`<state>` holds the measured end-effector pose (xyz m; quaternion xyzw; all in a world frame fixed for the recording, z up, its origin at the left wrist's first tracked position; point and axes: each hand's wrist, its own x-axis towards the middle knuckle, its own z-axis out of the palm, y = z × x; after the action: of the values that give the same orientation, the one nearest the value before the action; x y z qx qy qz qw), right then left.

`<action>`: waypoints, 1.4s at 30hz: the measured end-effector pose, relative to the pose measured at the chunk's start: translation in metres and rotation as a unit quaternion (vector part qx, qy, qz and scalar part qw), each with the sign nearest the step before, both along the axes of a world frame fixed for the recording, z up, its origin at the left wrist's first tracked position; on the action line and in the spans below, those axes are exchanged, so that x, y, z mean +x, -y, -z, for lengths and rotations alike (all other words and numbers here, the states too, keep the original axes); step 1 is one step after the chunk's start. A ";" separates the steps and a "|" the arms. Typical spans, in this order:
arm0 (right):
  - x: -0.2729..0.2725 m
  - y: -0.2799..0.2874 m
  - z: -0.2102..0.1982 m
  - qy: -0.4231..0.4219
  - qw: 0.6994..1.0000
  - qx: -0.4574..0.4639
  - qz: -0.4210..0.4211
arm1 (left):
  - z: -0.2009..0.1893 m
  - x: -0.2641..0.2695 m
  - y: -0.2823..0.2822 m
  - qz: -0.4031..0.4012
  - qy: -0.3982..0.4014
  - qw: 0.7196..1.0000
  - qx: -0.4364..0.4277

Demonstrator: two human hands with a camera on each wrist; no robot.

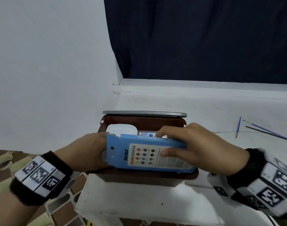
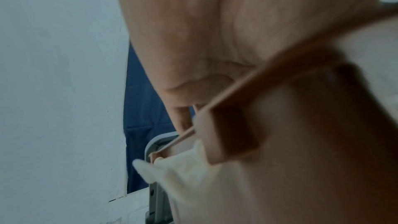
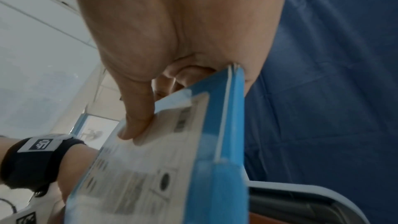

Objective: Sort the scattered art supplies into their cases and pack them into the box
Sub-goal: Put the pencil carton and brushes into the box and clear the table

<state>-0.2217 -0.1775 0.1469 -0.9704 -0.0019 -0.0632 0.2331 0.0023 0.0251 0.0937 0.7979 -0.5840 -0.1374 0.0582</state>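
The right hand [image 1: 195, 149] grips the blue cardboard pencil case [image 1: 149, 154] at its right end, thumb flat on the printed white panel, fingers curled over the far edge. The left hand [image 1: 89, 152] clasps the case's left end, where a flap stands slightly open. The case is a flat, thin rectangular carton with glossy print and rows of small coloured swatches; its long axis runs left to right, the broad printed face tilted up. It hangs over the open brown plastic box [image 1: 146, 176], whose smooth rim shows below. Inside the box lies a white rounded plastic container [image 1: 121, 128]. A grey lid [image 1: 144, 113] stands behind. Thin blue brushes [image 1: 268, 130] lie on the white surface [image 1: 221, 108] to the right.
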 end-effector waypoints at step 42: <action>0.026 0.012 0.046 -0.243 0.966 0.084 -0.013 | 0.013 -0.024 -0.004 0.053 -0.096 0.985 -0.131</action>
<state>-0.1957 -0.1893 0.1013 -0.9333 0.0475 0.1779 0.3083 -0.0215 0.0294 0.0808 0.7347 -0.6299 -0.1381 0.2105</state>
